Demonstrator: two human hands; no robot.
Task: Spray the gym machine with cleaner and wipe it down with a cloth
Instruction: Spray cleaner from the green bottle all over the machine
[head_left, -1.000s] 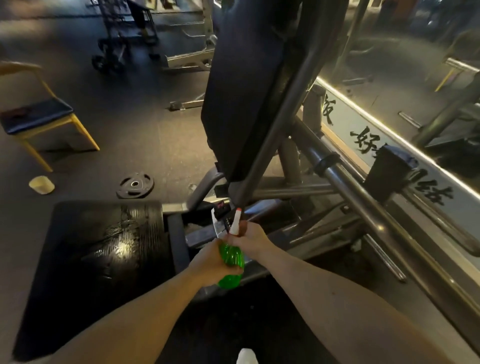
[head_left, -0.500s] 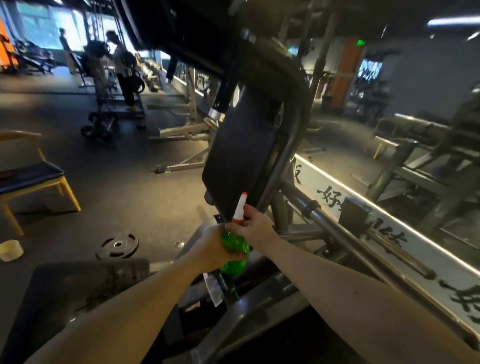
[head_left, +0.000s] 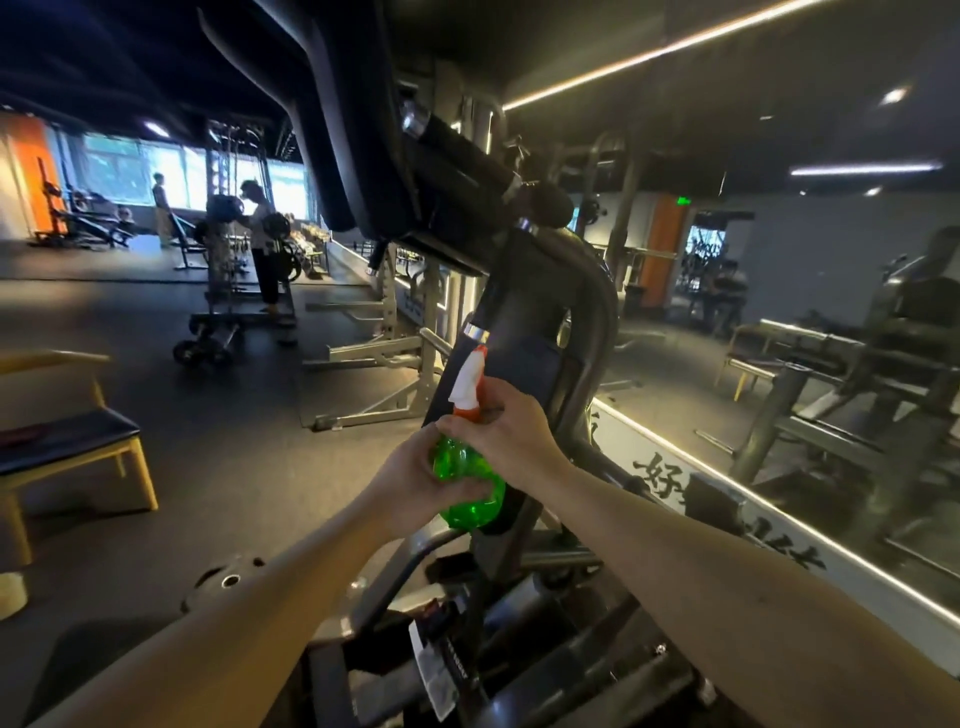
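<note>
- Left hand (head_left: 410, 483): curled round the green belly of the spray bottle (head_left: 467, 493), gripping it from the left. Most likely there to bear the weight and steady the aim.
- Right hand (head_left: 511, 431): closed about the orange neck, just under the white nozzle head (head_left: 466, 384). Probably set there to work the trigger. Trigger finger hidden behind the knuckles, so no telling whether squeezed or merely resting.
- Spray bottle: held in the air between both hands, near upright, tipped slightly away. Pointed up and forward at the dark back pad (head_left: 524, 364), near it but apart. No mist to be made out.
- Gym machine (head_left: 597, 312): curved dark frame rising directly behind the bottle, with padded shoulder rests (head_left: 353, 130) overhead and steel base rails below the forearms.
- Judged stage: spraying, aimed high on the machine. Wiping not yet begun.
- Counted near: two hands, one bottle, one nozzle head. No cloth in view anywhere.
- Counted further out: one weight plate (head_left: 228, 577) flat on the floor to the left, one wooden chair (head_left: 67, 447) beyond it, one mirror wall (head_left: 779, 364) to the right, two people (head_left: 260, 234) well off by the windows.
</note>
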